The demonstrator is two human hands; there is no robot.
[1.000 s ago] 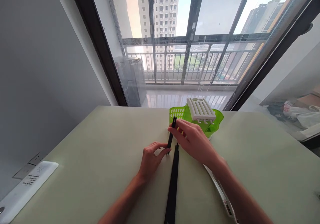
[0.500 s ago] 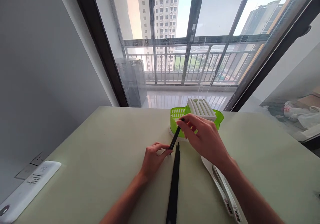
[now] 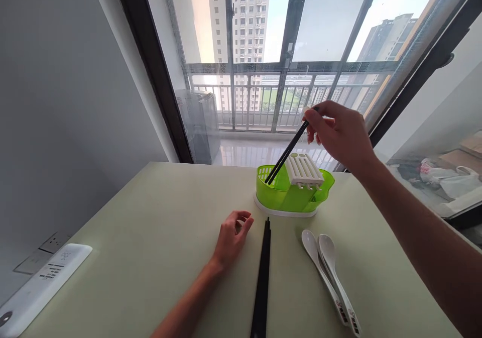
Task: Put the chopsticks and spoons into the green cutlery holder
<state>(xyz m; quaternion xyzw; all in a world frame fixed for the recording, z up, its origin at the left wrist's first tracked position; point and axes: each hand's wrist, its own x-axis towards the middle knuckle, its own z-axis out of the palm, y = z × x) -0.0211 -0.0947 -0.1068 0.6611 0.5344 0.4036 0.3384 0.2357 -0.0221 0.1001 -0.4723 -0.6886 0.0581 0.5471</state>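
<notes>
On the table point(image 3: 124, 247) stands the green basket point(image 3: 286, 197), which might slide or tip if slanting sticks snag its rim or white top point(image 3: 307, 169). The right hand point(image 3: 342, 132), above it, pinches a chopstick pair point(image 3: 289, 149) near the upper ends; so high a hold could let them swivel. The left hand point(image 3: 231, 235), loosely curled, thumb and finger slightly apart, holds nothing. The pair slants down to the basket's left compartment; whether the tips touch, I cannot tell.
</notes>
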